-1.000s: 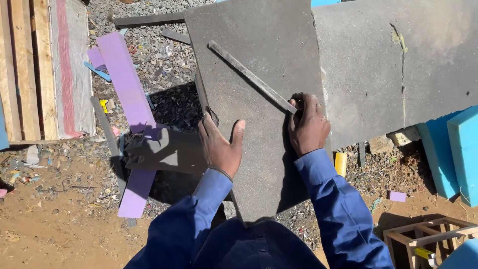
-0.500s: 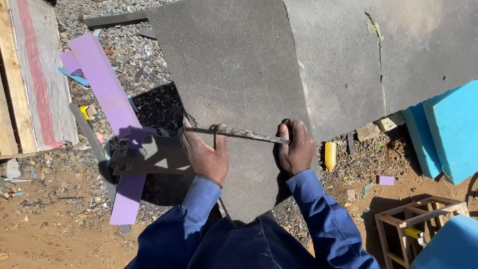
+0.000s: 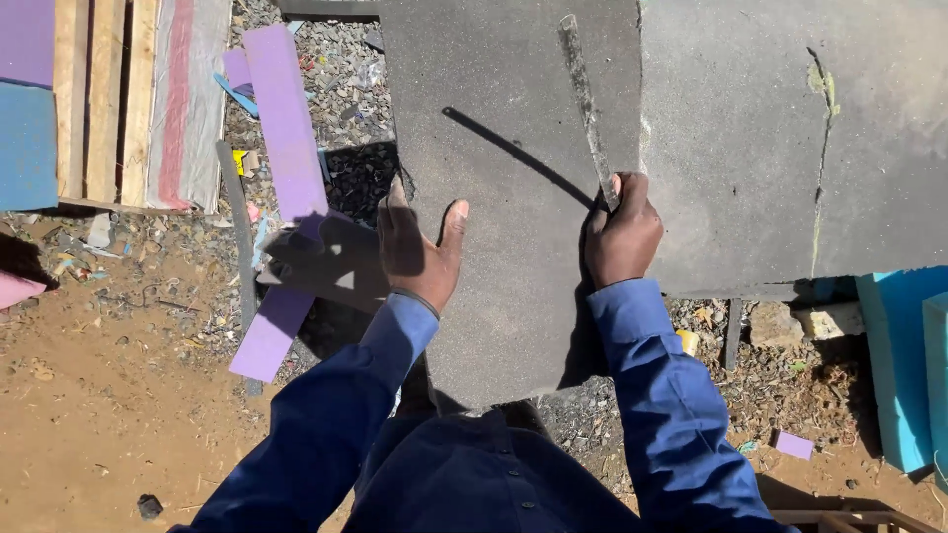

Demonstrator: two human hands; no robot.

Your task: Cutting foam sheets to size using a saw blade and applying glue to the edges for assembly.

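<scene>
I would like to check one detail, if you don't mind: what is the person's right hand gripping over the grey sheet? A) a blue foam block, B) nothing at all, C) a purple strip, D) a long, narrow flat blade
D: the right hand is closed around the lower end of a long, narrow flat blade that runs up across the grey sheet, while the left hand lies open on the sheet's left edge.

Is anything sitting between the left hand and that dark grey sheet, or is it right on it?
Nothing visible stands between them. The left hand lies flat on the dark grey sheet at its left edge, thumb spread onto the surface. The right hand grips a long flat blade at the sheet's right edge.
</scene>
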